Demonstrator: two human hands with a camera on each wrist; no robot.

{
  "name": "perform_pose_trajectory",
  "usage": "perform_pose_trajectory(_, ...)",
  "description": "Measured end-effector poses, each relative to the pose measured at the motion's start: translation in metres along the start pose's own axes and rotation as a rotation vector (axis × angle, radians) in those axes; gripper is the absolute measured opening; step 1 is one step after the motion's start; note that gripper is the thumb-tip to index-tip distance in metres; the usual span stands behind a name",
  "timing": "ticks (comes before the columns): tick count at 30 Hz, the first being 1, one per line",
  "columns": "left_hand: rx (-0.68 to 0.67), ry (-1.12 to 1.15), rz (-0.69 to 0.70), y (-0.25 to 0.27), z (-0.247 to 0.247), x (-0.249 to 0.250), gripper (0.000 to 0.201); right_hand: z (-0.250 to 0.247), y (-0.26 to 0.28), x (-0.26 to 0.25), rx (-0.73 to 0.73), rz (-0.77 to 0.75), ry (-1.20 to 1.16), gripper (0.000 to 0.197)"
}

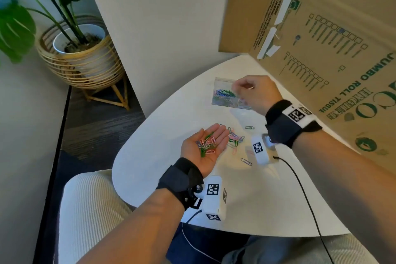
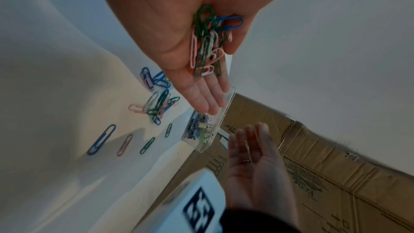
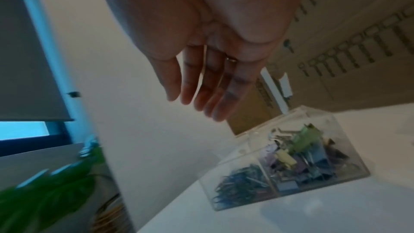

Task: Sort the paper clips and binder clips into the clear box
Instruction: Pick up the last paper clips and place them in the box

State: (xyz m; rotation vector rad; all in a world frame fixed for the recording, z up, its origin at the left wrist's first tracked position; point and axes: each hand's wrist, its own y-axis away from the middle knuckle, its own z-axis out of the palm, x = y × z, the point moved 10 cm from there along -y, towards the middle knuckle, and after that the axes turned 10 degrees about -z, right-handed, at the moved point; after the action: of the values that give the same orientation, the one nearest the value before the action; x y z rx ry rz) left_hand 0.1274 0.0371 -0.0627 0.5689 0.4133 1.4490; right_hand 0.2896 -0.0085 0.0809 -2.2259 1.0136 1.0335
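My left hand (image 1: pixel 220 135) lies palm up and flat above the white table (image 1: pixel 162 169), and a small heap of green, pink and blue paper clips (image 1: pixel 206 143) (image 2: pixel 207 42) rests in its palm. Just right of it, more paper clips (image 1: pixel 234 137) (image 2: pixel 158 106) lie loose on the table. Further back stands the clear box (image 1: pixel 222 94) (image 3: pixel 291 166): paper clips fill its left compartment, binder clips its right. My right hand (image 1: pixel 254 92) (image 3: pixel 201 91) hovers over the box with relaxed fingers and holds nothing.
A large cardboard box (image 1: pixel 321 49) leans over the table's right side, close behind my right hand. Single clips (image 1: pixel 249 127) (image 1: pixel 246 162) lie apart from the pile. A black cable (image 1: pixel 300 188) crosses the near right. A potted plant (image 1: pixel 81 53) stands on the floor at left.
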Motion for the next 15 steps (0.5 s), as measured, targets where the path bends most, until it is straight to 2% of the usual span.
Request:
perform_pose_trajectory(2,0.002,0.007,0.006,-0.001,0.003,-0.002,0.039,0.018,0.028,-0.017,-0.186,-0.068,0.065,0.007)
perform_pose_trajectory(4,-0.002,0.002,0.023,-0.003,0.005,-0.004,0.039,0.042,0.055,-0.025,-0.376,-0.128,0.219,0.018)
perform_pose_trajectory(6,0.002,-0.024,0.037,-0.003,0.007,-0.007,0.038,0.059,0.074,-0.026,-0.493,-0.153,0.337,0.029)
perform_pose_trajectory(10,0.039,-0.054,0.023,0.005,0.011,-0.017,0.034,0.077,0.093,-0.028,-0.539,-0.208,0.502,0.037)
perform_pose_trajectory(15,0.052,-0.088,0.040,0.005,0.009,-0.014,0.041,0.090,0.104,-0.029,-0.479,-0.251,0.432,0.022)
